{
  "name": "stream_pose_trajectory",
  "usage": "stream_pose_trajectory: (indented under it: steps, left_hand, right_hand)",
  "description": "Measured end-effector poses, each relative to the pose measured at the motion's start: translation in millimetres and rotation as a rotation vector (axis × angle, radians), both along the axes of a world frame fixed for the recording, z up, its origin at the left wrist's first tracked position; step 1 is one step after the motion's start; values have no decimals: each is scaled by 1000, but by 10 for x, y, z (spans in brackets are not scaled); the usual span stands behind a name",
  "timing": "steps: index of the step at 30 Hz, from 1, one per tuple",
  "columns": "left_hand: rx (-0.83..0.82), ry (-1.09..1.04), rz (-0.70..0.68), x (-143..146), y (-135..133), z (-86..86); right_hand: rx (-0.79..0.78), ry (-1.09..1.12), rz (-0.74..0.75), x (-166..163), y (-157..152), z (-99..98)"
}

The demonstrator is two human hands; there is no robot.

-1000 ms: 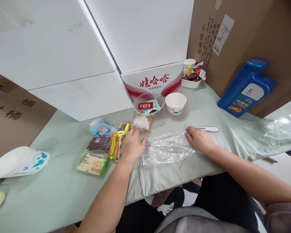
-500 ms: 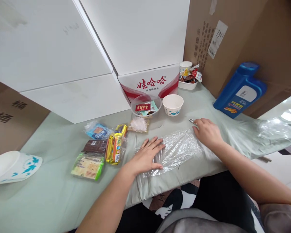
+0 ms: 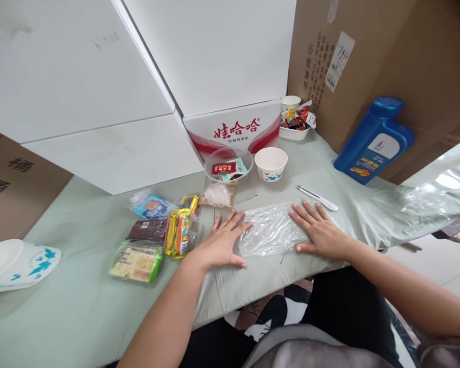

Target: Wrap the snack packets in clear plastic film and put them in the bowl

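A clear, crinkled plastic bag [image 3: 270, 230] lies flat on the cloth near the front edge. My left hand [image 3: 224, 243] rests at its left end, fingers spread. At the bag's right end, my right hand [image 3: 316, 230] presses down with its fingers apart. Just beyond the right hand lies a white utility knife [image 3: 317, 197], touched by neither hand. Left of my left hand are several wrapped snacks: a yellow-wrapped pack [image 3: 181, 232], a dark brown pack [image 3: 147, 230], a green-edged cracker pack [image 3: 137, 261] and a blue pack [image 3: 151, 206].
Behind the bag stand a clear plastic bowl [image 3: 228, 166] with small packets, a white paper bowl [image 3: 271, 164] and a small packet with white contents [image 3: 216, 195]. A blue bottle [image 3: 373, 140] leans by a cardboard box [image 3: 368, 61]. White boxes [image 3: 230, 56] form the back; a paper bowl [image 3: 21, 266] sits far left.
My right hand has let go of the utility knife, leaving it on the cloth, and has come onto the bag's right end. My left hand has shifted slightly left.
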State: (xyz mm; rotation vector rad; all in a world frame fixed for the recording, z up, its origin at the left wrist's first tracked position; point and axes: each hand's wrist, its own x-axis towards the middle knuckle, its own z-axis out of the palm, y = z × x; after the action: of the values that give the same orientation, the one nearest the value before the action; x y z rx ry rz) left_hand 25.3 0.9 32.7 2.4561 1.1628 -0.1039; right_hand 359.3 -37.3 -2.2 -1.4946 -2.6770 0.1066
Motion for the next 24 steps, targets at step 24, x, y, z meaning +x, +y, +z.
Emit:
stream_pose_trajectory:
  steps: [24]
  left_hand:
    - [0,-310,156,138,-146,165]
  right_hand:
    - [-33,431,-17,405,-457,209]
